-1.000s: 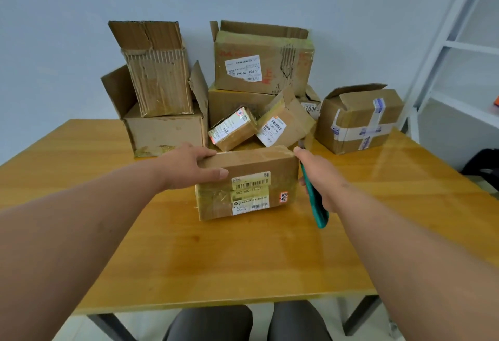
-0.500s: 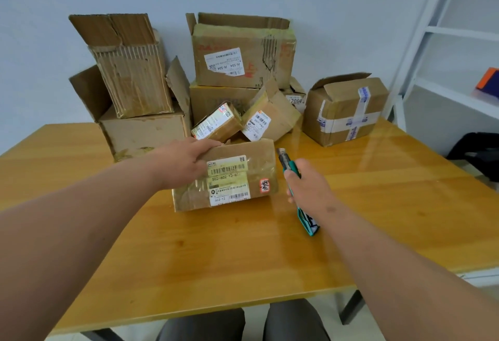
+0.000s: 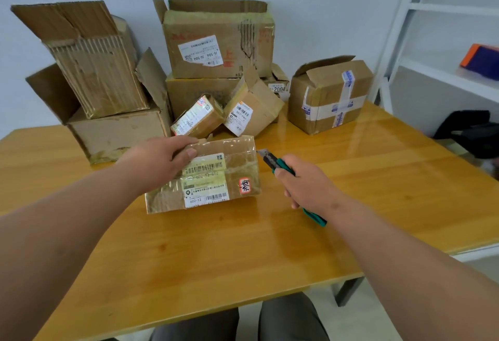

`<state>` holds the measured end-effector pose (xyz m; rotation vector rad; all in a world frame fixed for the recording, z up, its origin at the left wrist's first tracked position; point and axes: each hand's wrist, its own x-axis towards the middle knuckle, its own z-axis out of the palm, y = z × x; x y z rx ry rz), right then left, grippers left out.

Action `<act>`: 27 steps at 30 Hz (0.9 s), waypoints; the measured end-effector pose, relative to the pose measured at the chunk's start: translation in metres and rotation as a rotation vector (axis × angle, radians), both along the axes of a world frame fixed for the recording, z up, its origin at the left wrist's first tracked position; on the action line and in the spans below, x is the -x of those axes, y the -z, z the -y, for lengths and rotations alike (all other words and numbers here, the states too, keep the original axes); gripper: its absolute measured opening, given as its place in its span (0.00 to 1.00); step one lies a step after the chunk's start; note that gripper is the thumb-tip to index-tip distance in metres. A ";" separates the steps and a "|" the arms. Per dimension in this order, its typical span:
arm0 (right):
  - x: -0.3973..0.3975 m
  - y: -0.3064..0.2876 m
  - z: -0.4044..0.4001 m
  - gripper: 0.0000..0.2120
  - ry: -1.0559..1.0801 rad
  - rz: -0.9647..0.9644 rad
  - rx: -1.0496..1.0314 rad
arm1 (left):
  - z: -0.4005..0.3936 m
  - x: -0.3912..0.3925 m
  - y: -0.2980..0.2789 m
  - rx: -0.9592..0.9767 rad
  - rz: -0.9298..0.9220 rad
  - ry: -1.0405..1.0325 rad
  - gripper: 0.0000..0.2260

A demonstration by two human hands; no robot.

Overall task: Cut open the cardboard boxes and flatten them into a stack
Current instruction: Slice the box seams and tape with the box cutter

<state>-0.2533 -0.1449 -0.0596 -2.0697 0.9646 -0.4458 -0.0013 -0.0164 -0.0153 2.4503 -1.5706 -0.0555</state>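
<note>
Utility knife (image 3: 272,161) blade points up-left toward the taped box (image 3: 216,178).

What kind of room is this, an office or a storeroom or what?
Probably a plain back room or small workroom used for handling parcels. Used shipping boxes are piled on a wooden table against a bare wall, and a white shelving unit stands at the right.

Wooden table (image 3: 243,246) was glossy yellow, white shelving (image 3: 442,43) stood off right with an orange-and-blue thing (image 3: 479,61) on it, black bag (image 3: 469,132) below.
</note>
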 end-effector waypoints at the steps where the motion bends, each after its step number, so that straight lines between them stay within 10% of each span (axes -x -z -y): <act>1: 0.001 0.000 0.001 0.09 -0.008 0.004 0.004 | 0.000 0.000 0.000 -0.006 0.022 -0.006 0.17; 27: 0.000 0.003 0.006 0.09 -0.066 0.094 0.005 | -0.003 0.010 0.001 0.074 -0.079 -0.050 0.15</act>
